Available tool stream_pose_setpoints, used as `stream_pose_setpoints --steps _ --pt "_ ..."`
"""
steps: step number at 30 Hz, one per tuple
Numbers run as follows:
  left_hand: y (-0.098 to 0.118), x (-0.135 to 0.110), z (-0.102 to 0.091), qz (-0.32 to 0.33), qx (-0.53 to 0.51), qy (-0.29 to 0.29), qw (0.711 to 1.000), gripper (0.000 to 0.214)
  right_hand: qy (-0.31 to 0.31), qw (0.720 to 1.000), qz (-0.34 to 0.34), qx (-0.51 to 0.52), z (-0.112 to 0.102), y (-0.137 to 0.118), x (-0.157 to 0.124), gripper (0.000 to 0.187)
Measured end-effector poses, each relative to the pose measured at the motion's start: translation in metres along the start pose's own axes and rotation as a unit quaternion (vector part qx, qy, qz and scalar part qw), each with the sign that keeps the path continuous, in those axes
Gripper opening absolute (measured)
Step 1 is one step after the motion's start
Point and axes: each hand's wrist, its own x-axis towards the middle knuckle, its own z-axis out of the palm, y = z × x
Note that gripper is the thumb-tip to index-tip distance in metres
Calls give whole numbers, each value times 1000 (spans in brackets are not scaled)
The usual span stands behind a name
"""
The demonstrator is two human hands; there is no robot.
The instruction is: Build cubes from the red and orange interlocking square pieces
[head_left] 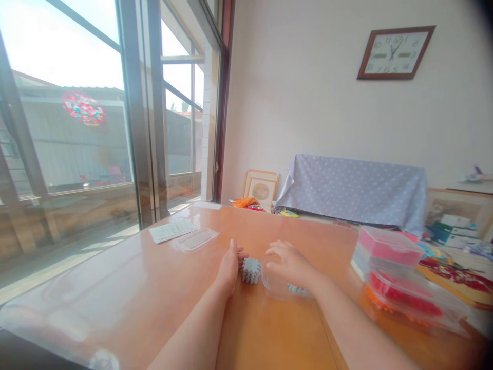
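Note:
On the table stands a small stack of pale blue-grey pieces with notched, jigsaw-like edges point(251, 271). My left hand point(230, 264) is on edge at the stack's left side, thumb up, with some fingers reaching behind it; whether they touch it I cannot tell. Just right of the stack sits a clear plastic container point(275, 290) with more pale blue pieces point(296, 288) in it. Above its far rim hovers my right hand point(290, 262), fingers apart and nothing visible in them. Part of the container is hidden under that hand and wrist.
A clear lid point(197, 239) and a printed paper point(172, 230) lie on the glossy wooden table point(154, 298) at the left. On the right are a pink-topped box point(391, 246) and a clear container with red contents point(404, 295). Large windows line the left side.

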Motion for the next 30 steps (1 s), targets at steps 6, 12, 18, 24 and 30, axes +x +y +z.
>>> stream_pose_setpoints --steps 6,12,18,24,30 --pt "2 -4 0 7 -15 -6 1000 87 -65 996 -25 -49 20 -31 26 36" --pt "6 -8 2 -3 -12 5 1000 77 -131 985 -4 -109 25 -35 41 38" --pt "3 -7 2 -5 -25 8 1000 77 -128 987 4 -96 30 -34 44 39" --pt "2 -6 1 2 -32 -4 999 83 -48 998 4 -29 7 -22 30 47" --pt "-2 -1 0 1 -16 13 1000 86 -99 994 12 -40 -13 3 8 43"
